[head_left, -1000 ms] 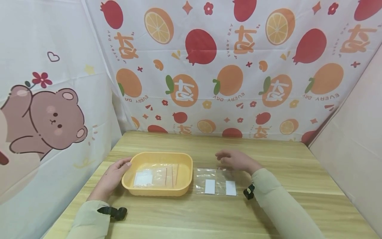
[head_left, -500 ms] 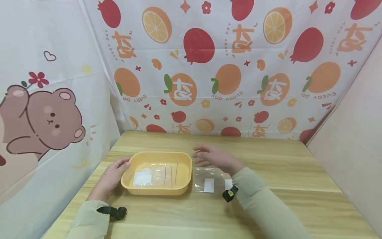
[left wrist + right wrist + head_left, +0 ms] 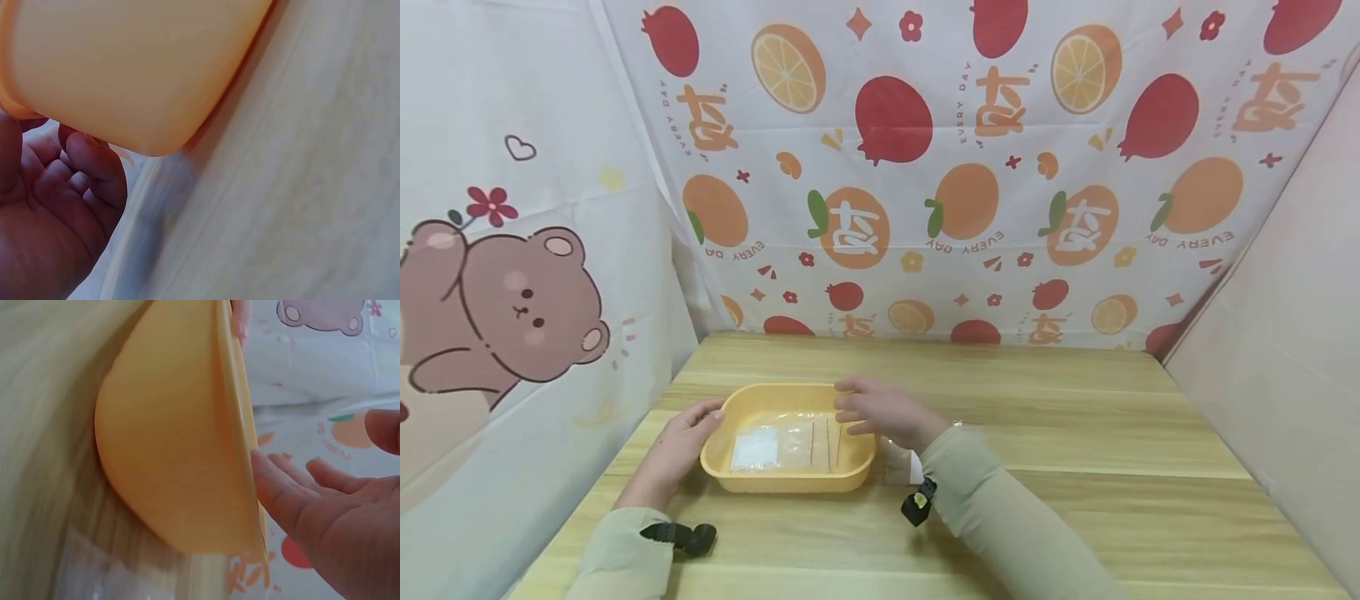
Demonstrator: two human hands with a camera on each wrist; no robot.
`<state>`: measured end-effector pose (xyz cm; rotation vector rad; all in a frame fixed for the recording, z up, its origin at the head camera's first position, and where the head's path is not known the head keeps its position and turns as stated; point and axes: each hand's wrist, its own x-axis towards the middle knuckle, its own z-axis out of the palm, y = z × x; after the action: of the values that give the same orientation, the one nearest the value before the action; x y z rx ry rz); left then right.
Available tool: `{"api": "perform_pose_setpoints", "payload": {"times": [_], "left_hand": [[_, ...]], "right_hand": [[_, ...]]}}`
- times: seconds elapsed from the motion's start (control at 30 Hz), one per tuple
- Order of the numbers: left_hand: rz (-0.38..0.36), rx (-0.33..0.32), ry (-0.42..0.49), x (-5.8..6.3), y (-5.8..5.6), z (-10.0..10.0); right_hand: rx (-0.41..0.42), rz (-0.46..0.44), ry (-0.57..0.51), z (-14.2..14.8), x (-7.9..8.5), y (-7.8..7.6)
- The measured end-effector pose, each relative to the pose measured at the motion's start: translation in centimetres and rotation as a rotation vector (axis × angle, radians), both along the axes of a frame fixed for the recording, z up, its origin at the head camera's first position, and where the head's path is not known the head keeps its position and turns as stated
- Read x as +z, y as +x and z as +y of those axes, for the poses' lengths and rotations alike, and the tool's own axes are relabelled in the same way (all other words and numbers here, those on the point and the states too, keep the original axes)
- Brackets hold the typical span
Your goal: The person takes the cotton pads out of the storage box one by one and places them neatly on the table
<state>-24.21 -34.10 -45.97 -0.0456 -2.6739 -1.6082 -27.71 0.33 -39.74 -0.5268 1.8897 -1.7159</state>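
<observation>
A shallow yellow plastic basin [image 3: 790, 482] sits on the table with clear zip bags [image 3: 793, 446] lying flat inside; red zip lines and a white label show on them. At its left end my left hand [image 3: 679, 443] grips the rim; in the left wrist view the curled fingers of this hand [image 3: 59, 194] meet the basin wall [image 3: 137, 69]. My right hand [image 3: 887, 412] holds nothing and reaches over the right end, fingers spread. From the right wrist, the fingers of that hand [image 3: 337, 512] appear right at the rim.
Right of the basin, a clear bag with a white label [image 3: 898, 465] lies on the wooden table [image 3: 1112, 517], partly hidden by my right forearm. A fruit-print cloth [image 3: 925, 208] hangs behind the table, a bear-print one [image 3: 550, 308] at the left.
My right hand has moved left from above the bags on the table to over the basin's right end. My left hand keeps its grip on the rim.
</observation>
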Motion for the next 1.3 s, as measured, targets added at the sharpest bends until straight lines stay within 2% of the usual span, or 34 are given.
{"api": "perform_pose_setpoints", "payload": {"times": [0.13, 0.3, 0.5, 0.67, 1.0, 1.1, 1.3], "left_hand": [[-0.014, 0.001, -0.001, 0.0, -0.1, 0.0], [-0.019, 0.004, 0.012, -0.1, 0.0, 0.1], [-0.029, 0.0, 0.023, -0.5, 0.0, 0.1], [-0.038, 0.006, 0.019, -0.5, -0.4, 0.0], [-0.058, 0.011, 0.037, 0.0, -0.3, 0.1], [-0.061, 0.015, 0.045, 0.2, -0.2, 0.1], [-0.078, 0.011, 0.042, 0.3, -0.1, 0.3]], "right_hand": [[-0.035, -0.046, -0.009, -1.6, -0.4, 0.2], [-0.043, -0.093, 0.037, -3.1, -0.8, 0.3], [-0.075, -0.101, 0.081, -4.5, -1.6, 0.3], [-0.113, -0.112, 0.056, -5.4, -2.4, 0.2], [-0.161, -0.117, 0.004, -6.4, -2.8, 0.0], [-0.15, -0.113, 0.034, -6.8, -3.0, 0.0], [-0.124, -0.058, 0.182, -7.4, -3.4, 0.3]]}}
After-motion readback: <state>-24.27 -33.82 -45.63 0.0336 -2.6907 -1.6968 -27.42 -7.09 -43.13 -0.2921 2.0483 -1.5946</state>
